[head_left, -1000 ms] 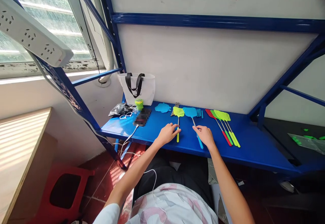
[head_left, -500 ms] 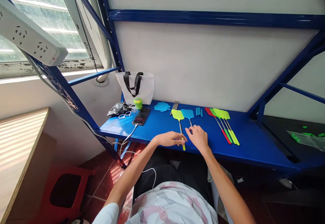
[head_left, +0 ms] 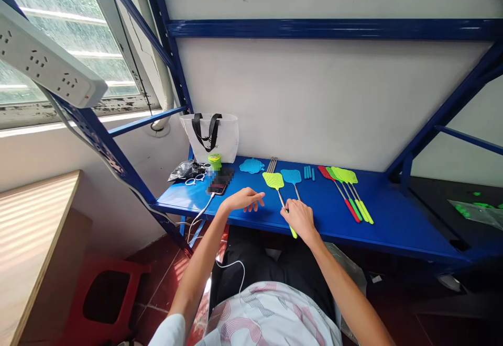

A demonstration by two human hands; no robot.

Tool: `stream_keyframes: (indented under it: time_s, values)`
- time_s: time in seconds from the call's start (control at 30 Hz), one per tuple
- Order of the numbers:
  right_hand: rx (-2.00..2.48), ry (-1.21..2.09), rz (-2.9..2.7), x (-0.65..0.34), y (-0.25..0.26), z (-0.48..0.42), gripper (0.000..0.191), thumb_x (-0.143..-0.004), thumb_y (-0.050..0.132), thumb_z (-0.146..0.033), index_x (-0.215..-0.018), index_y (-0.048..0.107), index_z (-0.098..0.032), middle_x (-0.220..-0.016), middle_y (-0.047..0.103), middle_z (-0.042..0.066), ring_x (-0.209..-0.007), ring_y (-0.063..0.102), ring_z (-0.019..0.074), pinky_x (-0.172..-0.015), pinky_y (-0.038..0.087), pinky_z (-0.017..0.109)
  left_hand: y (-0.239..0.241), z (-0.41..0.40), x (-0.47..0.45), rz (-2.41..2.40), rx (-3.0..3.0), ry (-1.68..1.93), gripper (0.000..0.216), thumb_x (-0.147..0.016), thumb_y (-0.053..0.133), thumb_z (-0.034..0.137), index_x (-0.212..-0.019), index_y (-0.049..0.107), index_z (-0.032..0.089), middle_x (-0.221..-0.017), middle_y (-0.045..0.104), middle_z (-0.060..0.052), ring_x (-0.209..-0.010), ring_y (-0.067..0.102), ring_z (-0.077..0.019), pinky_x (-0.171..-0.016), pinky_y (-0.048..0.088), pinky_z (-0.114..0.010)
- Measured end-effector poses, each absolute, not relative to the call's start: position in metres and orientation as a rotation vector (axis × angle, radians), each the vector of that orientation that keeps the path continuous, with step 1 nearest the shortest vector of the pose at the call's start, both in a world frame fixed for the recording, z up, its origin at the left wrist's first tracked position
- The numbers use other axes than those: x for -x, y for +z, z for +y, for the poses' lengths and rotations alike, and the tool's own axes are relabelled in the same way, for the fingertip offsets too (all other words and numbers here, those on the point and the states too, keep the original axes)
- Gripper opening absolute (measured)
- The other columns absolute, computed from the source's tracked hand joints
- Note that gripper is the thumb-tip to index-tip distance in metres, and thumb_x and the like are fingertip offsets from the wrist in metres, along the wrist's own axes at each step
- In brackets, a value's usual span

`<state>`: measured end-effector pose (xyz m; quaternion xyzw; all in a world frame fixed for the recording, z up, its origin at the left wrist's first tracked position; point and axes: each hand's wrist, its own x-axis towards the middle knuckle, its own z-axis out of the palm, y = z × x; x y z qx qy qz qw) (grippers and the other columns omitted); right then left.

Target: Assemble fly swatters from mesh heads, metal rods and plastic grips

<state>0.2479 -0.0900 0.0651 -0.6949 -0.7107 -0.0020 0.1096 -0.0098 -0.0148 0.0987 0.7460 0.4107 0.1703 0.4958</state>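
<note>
A yellow-green fly swatter [head_left: 274, 180] and a blue fly swatter [head_left: 291, 176] lie side by side on the blue shelf [head_left: 389, 220], heads toward the wall. My right hand [head_left: 299, 215] is curled over both thin handles near the shelf's front edge. The yellow grip end [head_left: 293, 232] pokes out under my palm, while the blue swatter's grip is hidden. My left hand [head_left: 245, 199] hovers just left of the swatters, fingers spread, holding nothing.
To the right lie several finished swatters [head_left: 346, 178] in red, green and yellow, with loose blue grips [head_left: 308, 172]. Metal rods [head_left: 272, 164], blue swatter heads [head_left: 251, 166], a white bag [head_left: 214, 136], a green roll [head_left: 215, 161], a phone [head_left: 219, 182] and scissors [head_left: 192, 180] sit at the left.
The two swatters slid toward the front edge and closer together. My left hand let go of the yellow-green one and moved left. My right hand came to rest over both handles.
</note>
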Motion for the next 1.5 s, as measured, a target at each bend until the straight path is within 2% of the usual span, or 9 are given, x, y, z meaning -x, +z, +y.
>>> stream_keyframes:
  time_s: [0.13,0.27,0.37,0.53,0.63,0.83,1.17,1.33,1.5]
  values:
    - [1.932,0.005,-1.997,-0.261,0.083,-0.093,0.016,-0.104,0.065,-0.032,-0.094,0.074,-0.025,-0.092,0.082,0.005,-0.086,0.076,0.0224,-0.065,0.036,0.029,0.101,-0.019,0.006,1.010,-1.767,0.475,0.093,-0.093,0.055,0.096,-0.106,0.089,0.010,-0.080,0.079,-0.012,-0.056,0.063,-0.0170,-0.051,0.049,-0.028]
    - [1.578,-0.041,-2.008,-0.278,0.102,-0.100,0.022,-0.108,0.063,-0.040,-0.097,0.076,-0.026,-0.085,0.080,0.003,-0.081,0.076,0.0215,-0.068,0.043,0.029,0.104,-0.026,-0.013,0.822,-1.621,0.736,0.088,-0.094,0.063,0.090,-0.132,0.083,0.013,-0.114,0.082,-0.017,-0.077,0.071,-0.0198,-0.054,0.054,-0.025]
    - [1.418,-0.019,-2.011,-0.287,0.114,-0.109,0.025,-0.109,0.061,-0.044,-0.101,0.078,-0.027,-0.086,0.080,0.004,-0.081,0.077,0.0217,-0.071,0.049,0.030,0.107,-0.034,-0.031,0.674,-1.490,0.977,0.080,-0.096,0.069,0.083,-0.134,0.081,0.014,-0.126,0.079,-0.019,-0.080,0.071,-0.0183,-0.057,0.057,-0.025]
    - [1.292,0.171,-1.991,-0.290,0.131,-0.117,0.020,-0.109,0.060,-0.040,-0.112,0.077,-0.029,-0.105,0.085,0.003,-0.091,0.081,0.0228,-0.081,0.059,0.032,0.107,-0.050,-0.059,0.634,-1.367,1.246,0.061,-0.094,0.079,0.072,-0.117,0.085,0.016,-0.119,0.078,-0.016,-0.084,0.072,-0.0198,-0.058,0.059,-0.025]
    - [1.313,0.199,-1.970,-0.287,0.131,-0.118,0.024,-0.107,0.060,-0.037,-0.121,0.077,-0.030,-0.110,0.085,0.003,-0.091,0.081,0.0228,-0.078,0.059,0.032,0.104,-0.060,-0.073,0.611,-1.354,1.303,0.056,-0.096,0.078,0.070,-0.114,0.085,0.018,-0.111,0.078,-0.013,-0.085,0.072,-0.0207,-0.057,0.058,-0.025]
    - [1.381,0.084,-1.913,-0.269,0.117,-0.116,0.039,-0.114,0.053,-0.053,-0.114,0.085,-0.030,-0.111,0.088,0.007,-0.095,0.083,0.0279,-0.075,0.057,0.033,0.099,-0.073,-0.091,0.574,-1.269,1.284,0.058,-0.094,0.079,0.072,-0.100,0.085,0.014,-0.090,0.075,-0.011,-0.076,0.068,-0.0178,-0.056,0.055,-0.024]
    - [1.579,0.127,-1.950,-0.334,0.131,-0.105,0.037,-0.110,0.060,-0.057,-0.107,0.089,-0.035,-0.097,0.088,0.003,-0.089,0.083,0.0277,-0.069,0.052,0.032,0.123,-0.026,-0.014,0.681,-0.938,1.847,0.050,-0.095,0.083,0.067,-0.092,0.072,0.019,-0.103,0.076,-0.006,-0.060,0.058,-0.0075,-0.050,0.047,-0.021]
    - [1.534,0.270,-1.910,-0.379,0.129,-0.095,0.040,-0.102,0.067,-0.063,-0.105,0.091,-0.031,-0.087,0.087,0.004,-0.073,0.079,0.0268,-0.062,0.054,0.033,0.136,-0.019,0.015,0.687,-0.942,1.888,0.046,-0.096,0.083,0.063,-0.092,0.073,0.019,-0.102,0.077,-0.006,-0.059,0.059,-0.0083,-0.049,0.046,-0.021]
    - [1.524,0.374,-1.855,-0.400,0.128,-0.096,0.043,-0.099,0.070,-0.065,-0.105,0.091,-0.028,-0.091,0.088,0.006,-0.073,0.079,0.0255,-0.068,0.061,0.034,0.147,-0.030,0.028,0.673,-0.956,1.935,0.045,-0.096,0.085,0.063,-0.093,0.074,0.019,-0.102,0.077,-0.006,-0.060,0.060,-0.0081,-0.049,0.048,-0.020]
